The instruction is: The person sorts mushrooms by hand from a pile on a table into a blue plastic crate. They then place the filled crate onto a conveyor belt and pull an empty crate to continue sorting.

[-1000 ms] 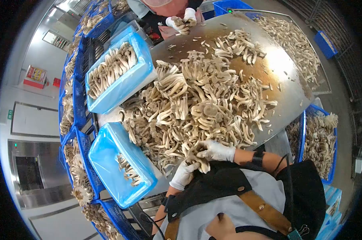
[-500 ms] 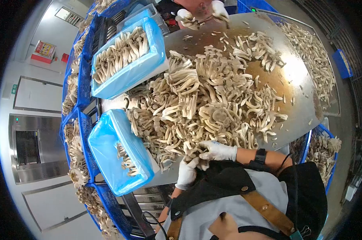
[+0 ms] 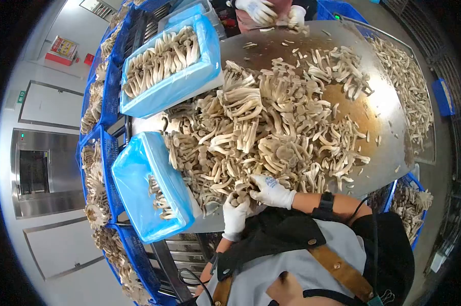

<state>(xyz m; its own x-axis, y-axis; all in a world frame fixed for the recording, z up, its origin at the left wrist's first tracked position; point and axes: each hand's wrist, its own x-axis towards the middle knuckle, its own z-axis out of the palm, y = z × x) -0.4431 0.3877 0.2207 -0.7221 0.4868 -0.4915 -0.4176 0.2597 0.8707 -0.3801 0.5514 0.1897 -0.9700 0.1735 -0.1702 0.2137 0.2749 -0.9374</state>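
My left hand [image 3: 235, 216], in a white glove, is closed around a few mushrooms [image 3: 240, 197] at the near edge of the pile. My right hand [image 3: 272, 192], also gloved, sits just to the right with its fingertips among the mushrooms; what they pinch is hidden. A large heap of long-stemmed brown mushrooms [image 3: 245, 137] spreads over the metal table [image 3: 378, 148] beyond both hands. To the left stands a blue-lined box [image 3: 138, 214] with a small row of mushrooms inside. Behind it, another blue-lined box [image 3: 174, 84] is filled with neatly laid mushrooms.
Blue crates [image 3: 109, 176] of mushroom clusters line the left side. Across the table are another person's gloved hands [image 3: 258, 11]. A tray of loose mushrooms [image 3: 406, 86] lies at the right, and a blue crate [image 3: 419, 224] stands by my right elbow.
My hands have drawn slightly apart, and mushroom caps now show in the left one. The view has shifted a little. The other person's hands are closer to their body.
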